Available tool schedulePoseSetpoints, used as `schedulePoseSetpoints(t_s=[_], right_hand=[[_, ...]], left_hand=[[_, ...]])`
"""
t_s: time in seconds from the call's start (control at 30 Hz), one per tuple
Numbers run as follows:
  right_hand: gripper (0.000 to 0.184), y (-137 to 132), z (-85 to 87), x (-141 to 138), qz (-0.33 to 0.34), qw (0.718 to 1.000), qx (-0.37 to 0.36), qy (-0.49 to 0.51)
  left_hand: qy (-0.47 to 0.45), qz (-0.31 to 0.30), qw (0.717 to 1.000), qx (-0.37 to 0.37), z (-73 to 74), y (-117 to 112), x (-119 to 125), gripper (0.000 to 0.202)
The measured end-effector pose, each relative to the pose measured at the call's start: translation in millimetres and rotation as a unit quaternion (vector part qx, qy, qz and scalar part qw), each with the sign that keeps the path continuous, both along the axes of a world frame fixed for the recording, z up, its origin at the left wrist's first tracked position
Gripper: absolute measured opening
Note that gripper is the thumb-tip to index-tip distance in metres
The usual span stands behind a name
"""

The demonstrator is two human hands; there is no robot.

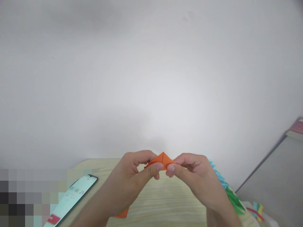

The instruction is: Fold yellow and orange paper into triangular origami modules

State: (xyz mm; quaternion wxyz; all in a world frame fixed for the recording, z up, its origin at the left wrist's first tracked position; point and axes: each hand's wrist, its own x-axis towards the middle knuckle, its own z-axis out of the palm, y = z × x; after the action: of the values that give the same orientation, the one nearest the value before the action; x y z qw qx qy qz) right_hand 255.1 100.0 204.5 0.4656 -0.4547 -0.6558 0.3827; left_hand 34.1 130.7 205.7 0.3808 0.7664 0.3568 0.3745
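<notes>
A small folded piece of orange paper [163, 159] is held up above the table, its pointed tip upward and a crease or seam running down its middle. My left hand [142, 167] pinches its left side between thumb and fingers. On the right side, my right hand [189, 167] grips it the same way, thumb in front. The two thumbs are close together and cover the lower part of the paper. Below my left wrist, the corner of another orange paper [122, 213] shows on the table; my arm hides the rest.
A phone [73, 198] showing a timer lies on the wood-grain table [161, 201] at the left. Blue folded paper pieces [219, 175] and green ones [235, 200] sit along the right edge. Behind is a white wall [151, 78]; a grey panel [276, 176] stands at right.
</notes>
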Motion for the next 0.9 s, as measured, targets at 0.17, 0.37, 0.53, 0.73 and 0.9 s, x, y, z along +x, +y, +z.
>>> schedulePoseSetpoints(t_s=[0.17,0.37,0.53,0.73,0.9], right_hand=[[0.028,0.7,0.0,1.1,-0.012,1.000,0.001,0.002],[0.032,0.3,0.4,3.2,-0.020,1.000,-0.006,-0.001],[0.032,1.8,-2.0,4.4,-0.016,1.000,-0.014,0.011],[0.030,5.5,-3.1,3.1,-0.048,0.995,0.007,0.090],[0.031,3.2,1.2,2.6,-0.047,0.994,0.014,0.093]], left_hand=[[-0.010,0.030,0.999,0.010,-0.9,3.2,-3.1,0.029],[-0.010,0.053,0.998,0.033,-3.6,3.2,-8.7,0.030],[-0.018,0.038,0.998,0.035,-6.1,4.2,-8.8,0.032],[-0.005,0.010,1.000,0.019,-3.9,4.4,-8.3,0.032],[-0.024,0.016,0.999,0.022,-5.2,4.3,-9.2,0.031]])
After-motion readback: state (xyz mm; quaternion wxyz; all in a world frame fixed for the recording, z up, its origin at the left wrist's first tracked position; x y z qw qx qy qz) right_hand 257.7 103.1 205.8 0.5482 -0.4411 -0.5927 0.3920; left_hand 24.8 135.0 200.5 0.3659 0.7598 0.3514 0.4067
